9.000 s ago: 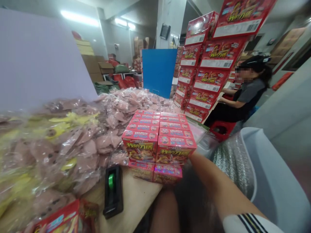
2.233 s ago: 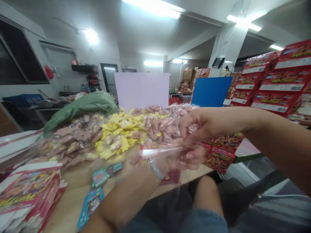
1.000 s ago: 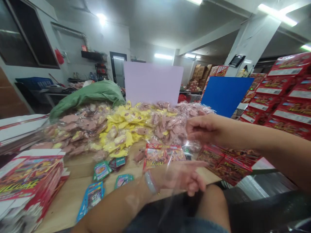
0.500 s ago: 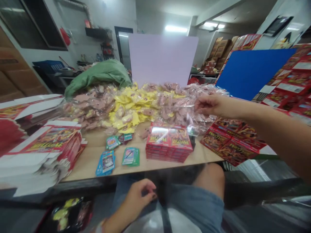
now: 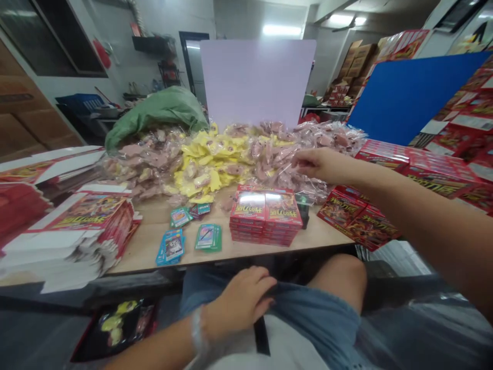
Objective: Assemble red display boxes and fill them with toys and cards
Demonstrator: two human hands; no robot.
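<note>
My right hand point(image 5: 318, 164) reaches over the right part of a heap of pink plastic-wrapped pieces point(image 5: 269, 159). Its fingers are bent down and drawn together; what they hold, if anything, is hidden. Yellow wrapped pieces point(image 5: 210, 167) fill the middle of the heap. My left hand point(image 5: 246, 298) hovers above my lap, fingers loosely bent, thumb apart, with nothing visible in it. In front of the heap, a block of shrink-wrapped red boxes point(image 5: 265, 216) stands on the table point(image 5: 150, 213). Left of it lie small stacks of green-edged cards point(image 5: 208, 238) and blue-edged cards point(image 5: 170, 246).
Flattened red and white cartons point(image 5: 87, 216) are piled at the left. More wrapped red boxes point(image 5: 354, 216) sit at the right edge. A green sack point(image 5: 157, 113), a pale purple panel point(image 5: 258, 82) and a blue panel point(image 5: 412, 97) stand behind. An open box point(image 5: 115, 329) is below left.
My right hand has moved slightly left over the heap. My left hand has come up and right across my lap. The view has shifted a little.
</note>
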